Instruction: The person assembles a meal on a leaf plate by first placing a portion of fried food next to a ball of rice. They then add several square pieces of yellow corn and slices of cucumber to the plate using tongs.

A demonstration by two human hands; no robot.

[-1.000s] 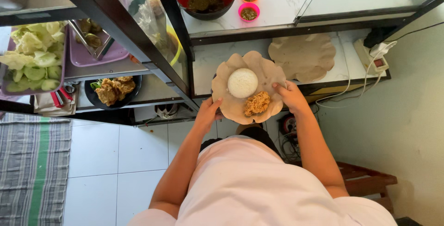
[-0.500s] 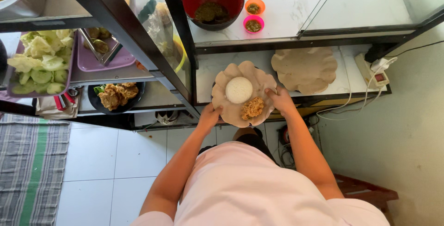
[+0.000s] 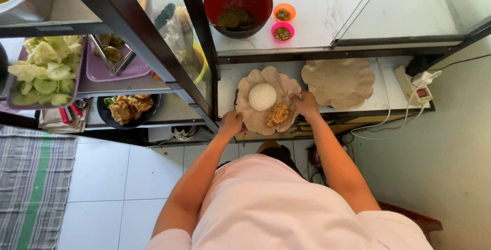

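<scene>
On the lower white shelf [image 3: 378, 96] of the glass display case, a brown paper-lined plate [image 3: 267, 104] sits with a mound of white rice [image 3: 262, 96] at its middle and a piece of battered fried food [image 3: 277, 114] just beside the rice, toward the near edge. Left hand [image 3: 231, 123] closes over the plate's near-left edge, fingers curled onto the paper; right hand [image 3: 306, 105] grips the right edge, fingers bent over the rim. Both hold the plate by its margin, food lying between them and touching neither; cannot tell whether the plate rests on the shelf or is just lifted. Risks as judged: the paper liner is loose and ruffled, so a pull on paper alone could slide it and tip rice or the fried piece off; an uneven lift from the two sides would roll the rice mound toward the low side. The black frame post [image 3: 197, 50] stands close to the left hand and could catch the plate edge. A second stack of brown paper liners [image 3: 338, 82] lies just right of the plate, near enough to be dragged.
</scene>
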